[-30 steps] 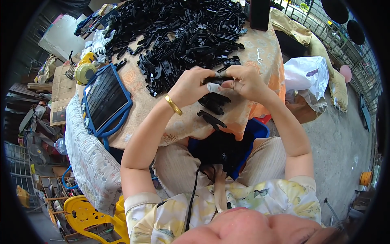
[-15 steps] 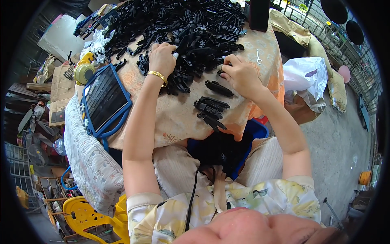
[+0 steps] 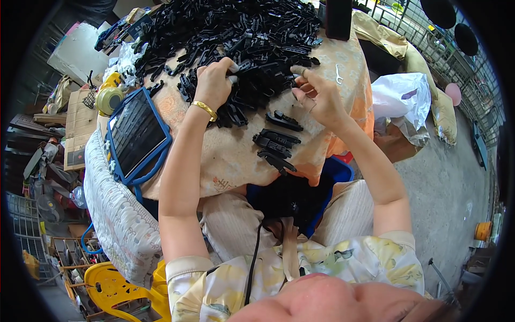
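A big heap of small black plastic clip-like parts [image 3: 247,32] covers the far side of the cloth-covered table [image 3: 230,155]. My left hand [image 3: 215,83], with a gold bangle on its wrist, is at the heap's near edge, fingers curled among the parts; what they grip is hidden. Light coverings show on its fingertips. To the right, my right hand [image 3: 322,99] hovers beside the heap, thumb and forefinger apart, with a pale wrap on one finger. Between my hands and the near table edge lie a few separate black parts [image 3: 276,140] in small groups.
A blue-framed tablet-like panel [image 3: 140,137] leans at the table's left side. A blue bin [image 3: 343,170] with dark contents stands between my knees. A dark upright object [image 3: 339,20] stands at the far right, near a small white hook-shaped piece [image 3: 338,74]. A white plastic bag [image 3: 402,99] sits right.
My right hand's fingers have spread from a pinch and lie a little further from the nearby separate parts. My left hand stays at the heap with its fingertips shifted slightly.
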Demonstrator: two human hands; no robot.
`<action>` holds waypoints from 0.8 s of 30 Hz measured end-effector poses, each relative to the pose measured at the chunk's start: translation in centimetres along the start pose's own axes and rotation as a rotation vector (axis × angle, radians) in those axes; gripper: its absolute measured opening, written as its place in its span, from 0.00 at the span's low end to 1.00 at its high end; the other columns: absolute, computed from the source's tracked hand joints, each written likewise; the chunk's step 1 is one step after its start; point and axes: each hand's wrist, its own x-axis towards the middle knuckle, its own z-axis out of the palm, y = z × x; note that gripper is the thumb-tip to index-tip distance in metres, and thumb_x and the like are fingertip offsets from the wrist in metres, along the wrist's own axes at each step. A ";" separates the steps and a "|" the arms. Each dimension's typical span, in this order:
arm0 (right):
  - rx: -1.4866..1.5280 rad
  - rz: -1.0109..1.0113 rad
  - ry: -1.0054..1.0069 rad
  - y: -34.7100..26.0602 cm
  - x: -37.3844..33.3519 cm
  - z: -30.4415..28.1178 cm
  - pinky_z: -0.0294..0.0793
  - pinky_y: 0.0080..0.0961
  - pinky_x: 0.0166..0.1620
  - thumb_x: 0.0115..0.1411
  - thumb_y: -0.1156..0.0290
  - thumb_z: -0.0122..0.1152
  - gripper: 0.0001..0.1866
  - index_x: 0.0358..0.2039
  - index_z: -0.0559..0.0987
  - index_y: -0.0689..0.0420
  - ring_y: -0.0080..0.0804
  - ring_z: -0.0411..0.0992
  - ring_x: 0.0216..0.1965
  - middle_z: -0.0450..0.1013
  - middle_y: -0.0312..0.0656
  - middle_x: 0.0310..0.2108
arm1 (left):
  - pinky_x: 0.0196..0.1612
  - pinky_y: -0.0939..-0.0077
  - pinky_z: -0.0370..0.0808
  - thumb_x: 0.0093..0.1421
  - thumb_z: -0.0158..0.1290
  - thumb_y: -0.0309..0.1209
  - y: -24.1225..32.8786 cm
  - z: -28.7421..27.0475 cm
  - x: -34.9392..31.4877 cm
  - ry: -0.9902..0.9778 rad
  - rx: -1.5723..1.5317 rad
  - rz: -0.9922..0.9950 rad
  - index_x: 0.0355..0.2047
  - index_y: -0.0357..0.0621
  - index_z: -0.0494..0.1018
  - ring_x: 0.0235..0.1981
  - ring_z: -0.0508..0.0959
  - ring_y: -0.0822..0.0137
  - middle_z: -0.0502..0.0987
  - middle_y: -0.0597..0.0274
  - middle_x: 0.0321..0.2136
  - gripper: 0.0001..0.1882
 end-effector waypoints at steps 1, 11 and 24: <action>0.000 0.000 0.002 0.4 0.1 0.0 0.71 0.17 0.35 0.53 0.77 0.58 0.17 0.45 0.71 0.59 0.18 0.70 0.31 0.71 0.38 0.33 | 0.44 0.70 0.68 0.46 0.56 0.22 0.2 -0.1 0.1 0.068 -0.197 -0.071 0.36 0.41 0.72 0.35 0.75 0.59 0.76 0.55 0.31 0.14; 0.468 -0.072 -0.060 -1.4 -0.1 0.1 0.70 0.19 0.43 0.49 0.81 0.62 0.13 0.37 0.75 0.59 0.21 0.71 0.38 0.73 0.37 0.38 | 0.25 0.87 0.71 0.61 0.46 0.30 5.7 -2.3 -1.4 -0.349 -1.466 -0.455 0.41 0.31 0.71 0.24 0.76 0.73 0.75 0.59 0.29 0.14; -0.174 -0.524 0.093 -1.4 0.1 -0.4 0.71 0.23 0.41 0.44 0.76 0.67 0.13 0.34 0.79 0.58 0.31 0.71 0.40 0.73 0.43 0.40 | 0.29 0.87 0.74 0.51 0.56 0.21 8.4 -2.4 -2.9 -0.255 -1.290 -0.307 0.41 0.29 0.71 0.27 0.77 0.76 0.77 0.60 0.29 0.15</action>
